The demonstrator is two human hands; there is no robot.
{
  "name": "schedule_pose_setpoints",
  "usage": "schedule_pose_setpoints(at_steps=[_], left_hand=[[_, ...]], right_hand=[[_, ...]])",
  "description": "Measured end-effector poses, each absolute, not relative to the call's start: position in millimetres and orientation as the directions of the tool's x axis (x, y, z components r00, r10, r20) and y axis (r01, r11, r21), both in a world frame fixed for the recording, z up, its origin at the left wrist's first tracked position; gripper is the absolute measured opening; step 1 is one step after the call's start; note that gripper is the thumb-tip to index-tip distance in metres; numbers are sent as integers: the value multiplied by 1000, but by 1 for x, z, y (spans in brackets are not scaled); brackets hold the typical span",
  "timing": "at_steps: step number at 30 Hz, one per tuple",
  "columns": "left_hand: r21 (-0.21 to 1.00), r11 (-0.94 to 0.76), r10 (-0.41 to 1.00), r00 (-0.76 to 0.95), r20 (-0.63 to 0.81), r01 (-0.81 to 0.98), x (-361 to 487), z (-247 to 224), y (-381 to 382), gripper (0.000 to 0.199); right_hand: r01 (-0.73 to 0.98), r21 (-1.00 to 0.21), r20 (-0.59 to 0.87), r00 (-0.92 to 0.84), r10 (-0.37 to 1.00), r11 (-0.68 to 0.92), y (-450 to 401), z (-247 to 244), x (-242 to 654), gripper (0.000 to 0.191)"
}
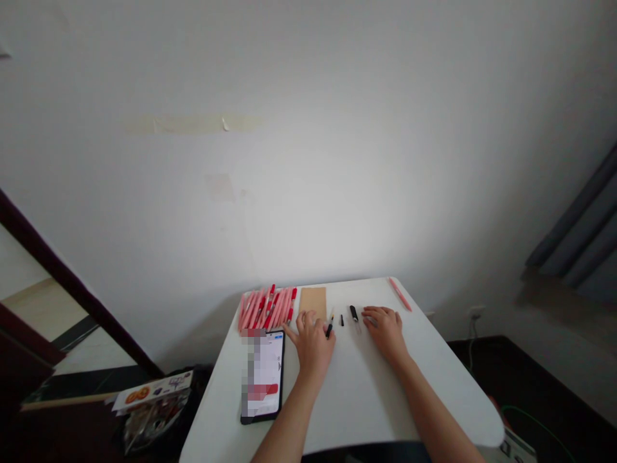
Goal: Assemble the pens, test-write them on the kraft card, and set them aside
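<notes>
My left hand (313, 341) rests palm down on the white table, its fingers spread over the near end of a brown notebook (313, 299). Right beside its thumb lies a slim black pen part (329, 331) with a pale tip; whether the thumb touches it I cannot tell. My right hand (386, 331) lies flat on the tabletop with fingers stretched to the left. Just left of those fingers is a black-and-clear pen part (354, 314). A small black piece (342, 320) sits between the two hands.
Many pink and red pens (267, 308) lie in a pile at the back left of the table (357, 411). A phone (265, 379) with a lit screen is left of my left forearm. One pink pen (400, 294) lies at the back right. A wall stands behind.
</notes>
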State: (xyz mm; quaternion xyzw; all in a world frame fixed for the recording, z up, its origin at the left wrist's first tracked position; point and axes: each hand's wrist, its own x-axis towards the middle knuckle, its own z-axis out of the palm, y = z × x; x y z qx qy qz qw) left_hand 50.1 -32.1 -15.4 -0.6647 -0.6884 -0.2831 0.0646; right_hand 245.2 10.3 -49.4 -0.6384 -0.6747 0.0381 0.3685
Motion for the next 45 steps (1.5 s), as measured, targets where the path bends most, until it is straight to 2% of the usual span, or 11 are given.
schedule_pose_setpoints(at_steps=[6,10,17,21,24,32,45], left_hand=[[322,-64,851,-116,511,945,48,-18,-30,5],[343,-81,823,-132,553,936,45,-19,-29,7],[389,-135,824,-115,555,911,43,-17,-28,8],[403,-170,831,-89,550,899,43,-18,-28,9],[399,-187,836,-67,544,898,44,-19,-28,9],[379,-221,830,-30,557,899,45,-15,-30,9],[402,-179,831,-81,550,898,41,-14,-29,10]], right_hand=[[828,-531,434,82,897,182,11,-51,246,25],[845,-491,489,64,870,213,11,-53,245,25],[837,-384,672,-36,740,389,10,-47,242,26],[815,-337,711,-107,695,471,8,-44,238,24],[814,-325,698,-136,703,481,6,-42,236,22],[824,-386,586,-128,800,415,3,-39,235,19],[831,-435,572,-42,819,346,-2,-30,234,23]])
